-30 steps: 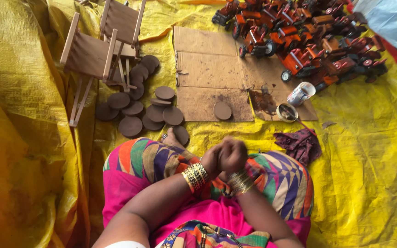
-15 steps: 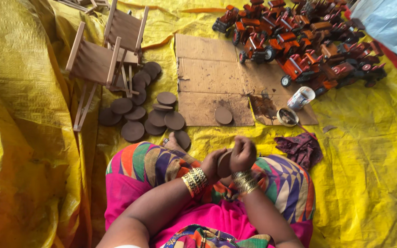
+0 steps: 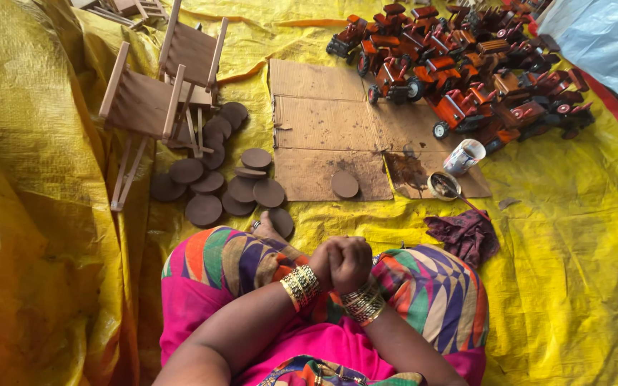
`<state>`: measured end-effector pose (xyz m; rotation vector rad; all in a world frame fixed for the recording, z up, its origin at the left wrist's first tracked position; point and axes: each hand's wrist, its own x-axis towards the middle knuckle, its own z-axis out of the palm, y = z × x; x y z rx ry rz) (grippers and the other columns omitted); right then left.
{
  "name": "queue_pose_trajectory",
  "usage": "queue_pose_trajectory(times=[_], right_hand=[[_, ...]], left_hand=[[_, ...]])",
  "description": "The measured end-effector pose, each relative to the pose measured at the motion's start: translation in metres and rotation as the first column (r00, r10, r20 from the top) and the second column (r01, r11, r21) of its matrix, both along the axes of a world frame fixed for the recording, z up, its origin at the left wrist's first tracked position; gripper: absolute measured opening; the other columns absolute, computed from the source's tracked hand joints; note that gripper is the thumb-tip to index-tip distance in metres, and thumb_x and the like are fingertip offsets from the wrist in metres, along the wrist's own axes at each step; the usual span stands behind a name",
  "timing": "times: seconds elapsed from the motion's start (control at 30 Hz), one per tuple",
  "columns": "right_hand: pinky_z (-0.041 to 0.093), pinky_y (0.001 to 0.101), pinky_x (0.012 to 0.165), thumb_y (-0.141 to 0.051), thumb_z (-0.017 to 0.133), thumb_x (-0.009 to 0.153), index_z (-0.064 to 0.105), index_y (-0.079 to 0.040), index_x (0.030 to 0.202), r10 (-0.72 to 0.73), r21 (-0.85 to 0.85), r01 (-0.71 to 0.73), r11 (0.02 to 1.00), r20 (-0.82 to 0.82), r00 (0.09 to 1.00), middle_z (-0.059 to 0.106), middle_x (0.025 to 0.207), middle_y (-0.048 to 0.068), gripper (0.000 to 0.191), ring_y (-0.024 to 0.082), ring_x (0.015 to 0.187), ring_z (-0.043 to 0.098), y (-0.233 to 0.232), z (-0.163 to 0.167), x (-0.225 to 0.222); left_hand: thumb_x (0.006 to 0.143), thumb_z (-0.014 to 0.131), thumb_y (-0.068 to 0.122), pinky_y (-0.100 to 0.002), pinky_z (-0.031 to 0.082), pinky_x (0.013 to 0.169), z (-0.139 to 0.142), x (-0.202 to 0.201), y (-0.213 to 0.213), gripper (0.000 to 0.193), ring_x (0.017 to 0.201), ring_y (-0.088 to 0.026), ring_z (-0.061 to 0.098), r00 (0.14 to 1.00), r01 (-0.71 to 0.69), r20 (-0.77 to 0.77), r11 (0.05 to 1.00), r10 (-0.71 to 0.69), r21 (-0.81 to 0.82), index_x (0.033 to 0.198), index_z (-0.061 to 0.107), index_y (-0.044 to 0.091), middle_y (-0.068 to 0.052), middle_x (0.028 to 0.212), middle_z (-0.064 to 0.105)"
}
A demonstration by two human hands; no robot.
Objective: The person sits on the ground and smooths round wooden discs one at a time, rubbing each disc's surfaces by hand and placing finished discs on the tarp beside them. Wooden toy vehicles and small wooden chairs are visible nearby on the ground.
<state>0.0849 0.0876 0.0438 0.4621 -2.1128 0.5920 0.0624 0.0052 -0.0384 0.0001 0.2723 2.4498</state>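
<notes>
Right hand (image 3: 352, 263) is curled into a fist over the person's lap, pressed against the left hand (image 3: 321, 261), which is also closed; both touch each other, knuckles up. Can't tell whether anything sits inside the two fists. Gold bangles ring both wrists, w/ the lap covered in multicoloured patterned cloth (image 3: 423, 286).

Landmark: flat brown cardboard sheet (image 3: 323, 121) lying on the crinkled yellow plastic tarp (image 3: 581, 250) that covers the floor.

- On the cardboard's near edge lies one round dark-brown wooden disc (image 3: 345, 184), directly beyond the fists but apart from them.
- Left of the cardboard: a loose cluster of matching round brown wooden discs (image 3: 212, 182), some overlapping; one more disc (image 3: 280, 222) lies nearer, just beside the person's bare foot.
- Further left of the cardboard, above the discs, two small brown wooden toy chairs (image 3: 159, 93) tipped over.
- Right & beyond the cardboard: a heap of red-orange wooden toy tractors (image 3: 466, 71) w/ black wheels.
- On the cardboard's right corner: small white tin (image 3: 464, 156) on its side, a round lid (image 3: 443, 184) w/ dark stain near it.
- Below-right of the cardboard: crumpled dark maroon rag (image 3: 464, 236) on the tarp, near the person's knee.
</notes>
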Motion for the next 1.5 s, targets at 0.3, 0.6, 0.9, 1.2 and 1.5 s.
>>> queue_pose_trajectory(times=[0.3, 0.6, 0.9, 1.2, 1.5], right_hand=[[0.052, 0.0445, 0.077, -0.016, 0.068, 0.098, 0.067, -0.008, 0.094, -0.031, -0.133, 0.041, 0.990, 0.073, 0.997, 0.069, 0.091, 0.012, 0.009, 0.034, 0.086, 0.065, -0.002, 0.011, 0.002], [0.051, 0.0453, 0.078, -0.013, 0.069, 0.100, 0.066, -0.007, 0.095, -0.145, -0.190, 0.159, 0.969, 0.087, 0.986, 0.067, 0.091, 0.013, 0.009, 0.036, 0.086, 0.064, 0.010, 0.016, -0.005], [0.052, 0.0455, 0.076, -0.017, 0.073, 0.096, 0.065, -0.006, 0.092, 0.019, -0.097, -0.014, 0.995, 0.050, 0.999, 0.067, 0.090, 0.014, 0.014, 0.036, 0.085, 0.065, 0.002, 0.011, 0.005], [0.052, 0.0446, 0.076, -0.018, 0.069, 0.091, 0.065, -0.007, 0.091, 0.139, -0.010, -0.139, 0.990, -0.016, 0.990, 0.067, 0.089, 0.013, 0.012, 0.035, 0.085, 0.065, -0.002, 0.007, 0.010], [0.052, 0.0459, 0.078, -0.020, 0.072, 0.096, 0.069, -0.009, 0.094, -0.104, -0.039, 0.106, 0.994, 0.036, 0.994, 0.067, 0.090, 0.012, 0.011, 0.034, 0.086, 0.065, 0.013, -0.001, -0.003]], left_hand=[[0.101, 0.049, 0.032, -0.038, 0.056, 0.094, 0.011, 0.006, -0.005, 0.036, 0.099, -0.024, 0.071, 0.998, 0.034, 0.062, 0.992, -0.027, -0.122, 0.118, 0.065, 0.004, -0.012, 0.110, 0.073], [0.099, 0.045, 0.033, -0.037, 0.055, 0.092, 0.013, 0.014, -0.005, 0.039, 0.101, -0.023, 0.069, 0.995, 0.064, 0.090, 0.974, -0.045, -0.219, 0.117, 0.068, 0.007, -0.011, 0.112, 0.072], [0.108, 0.051, 0.032, -0.038, 0.056, 0.093, 0.004, 0.009, -0.001, 0.033, 0.103, -0.025, 0.068, 0.986, -0.158, -0.065, 0.984, 0.153, -0.080, 0.115, 0.066, 0.004, -0.013, 0.112, 0.070], [0.098, 0.051, 0.034, -0.037, 0.057, 0.086, 0.015, 0.010, -0.004, 0.035, 0.096, -0.024, 0.069, 0.984, -0.113, -0.149, 0.989, 0.098, -0.098, 0.112, 0.069, 0.007, -0.012, 0.105, 0.073], [0.099, 0.053, 0.034, -0.038, 0.058, 0.088, 0.014, 0.009, -0.013, 0.038, 0.100, -0.025, 0.069, 0.971, -0.167, -0.224, 0.906, 0.082, -0.388, 0.118, 0.069, 0.005, -0.013, 0.110, 0.073]])
